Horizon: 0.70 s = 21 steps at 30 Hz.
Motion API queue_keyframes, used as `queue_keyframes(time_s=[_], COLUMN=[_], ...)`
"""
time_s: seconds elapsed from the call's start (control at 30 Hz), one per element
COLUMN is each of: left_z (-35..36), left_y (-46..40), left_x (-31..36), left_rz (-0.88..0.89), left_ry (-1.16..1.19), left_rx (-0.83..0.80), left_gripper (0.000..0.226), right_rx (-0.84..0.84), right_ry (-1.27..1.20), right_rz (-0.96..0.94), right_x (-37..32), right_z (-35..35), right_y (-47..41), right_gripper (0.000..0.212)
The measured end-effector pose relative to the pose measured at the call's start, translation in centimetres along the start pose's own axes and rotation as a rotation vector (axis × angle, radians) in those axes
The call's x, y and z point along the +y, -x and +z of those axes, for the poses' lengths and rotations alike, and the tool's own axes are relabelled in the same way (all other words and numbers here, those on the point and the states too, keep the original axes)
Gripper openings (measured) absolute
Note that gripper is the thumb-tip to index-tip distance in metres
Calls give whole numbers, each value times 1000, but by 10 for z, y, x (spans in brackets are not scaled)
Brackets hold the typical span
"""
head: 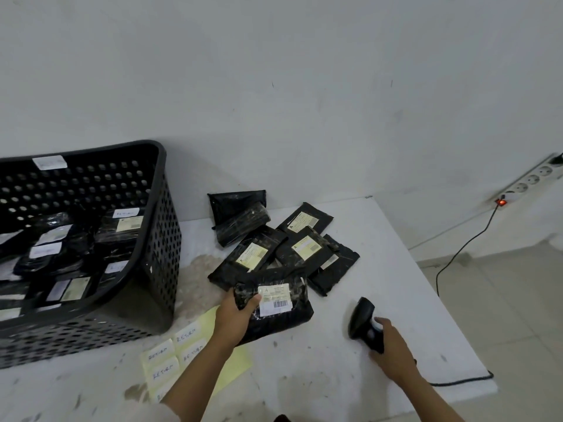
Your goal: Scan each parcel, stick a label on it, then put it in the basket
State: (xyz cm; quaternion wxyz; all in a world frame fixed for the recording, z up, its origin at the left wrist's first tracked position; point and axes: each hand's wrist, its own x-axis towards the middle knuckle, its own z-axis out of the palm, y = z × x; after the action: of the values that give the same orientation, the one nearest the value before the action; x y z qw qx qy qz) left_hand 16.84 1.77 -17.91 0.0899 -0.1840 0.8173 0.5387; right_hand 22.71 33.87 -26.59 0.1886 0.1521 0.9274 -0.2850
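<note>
Holding one black poly-wrapped parcel [274, 306] at the near edge of the heap, the left hand [236, 315] is clamped on its left end, thumb on top beside the white barcode label [275, 296]. Right hand [388, 345] closed around the grip of a black handheld scanner [362, 319], nose pointing up and away. Parcel judged light, soft and pliable, film slick; best taken by a thick end, label facing up. Remaining parcels [292, 242] lie overlapped on the white desk [380, 269]. Sheet of "RETURN" stickers [176, 351] beneath the left forearm. Black perforated basket [158, 239] at left, already holding labelled parcels.
</note>
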Motion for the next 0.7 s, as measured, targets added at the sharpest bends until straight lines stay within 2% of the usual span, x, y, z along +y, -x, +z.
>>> queue_keyframes(time_s=[0.1,0.2,0.3,0.4,0.57,0.7], left_z=[-5,-10,-14,-18,-21,-23], left_y=[3,2,0,-1,-1,-1], left_x=[2,8,17,25,36,42], left_rz=[18,42,60,107,184,238], left_ry=[46,88,134,169,206,200], left_rx=[29,101,178,250,336,382], left_gripper=[42,43,47,46,52,46], right_rx=[-39,92,188,94,-10,-70], right_ry=[90,-145,-398,-583,-622,-675], right_rz=[9,-27,-86,-186,-330,-347], right_x=[-21,-55,-97,-133,-165,-169], right_z=[-7,-26,-60,-90,-108,-105], right_y=[1,5,13,26,48,58], right_gripper=[44,29,23,24,24,27])
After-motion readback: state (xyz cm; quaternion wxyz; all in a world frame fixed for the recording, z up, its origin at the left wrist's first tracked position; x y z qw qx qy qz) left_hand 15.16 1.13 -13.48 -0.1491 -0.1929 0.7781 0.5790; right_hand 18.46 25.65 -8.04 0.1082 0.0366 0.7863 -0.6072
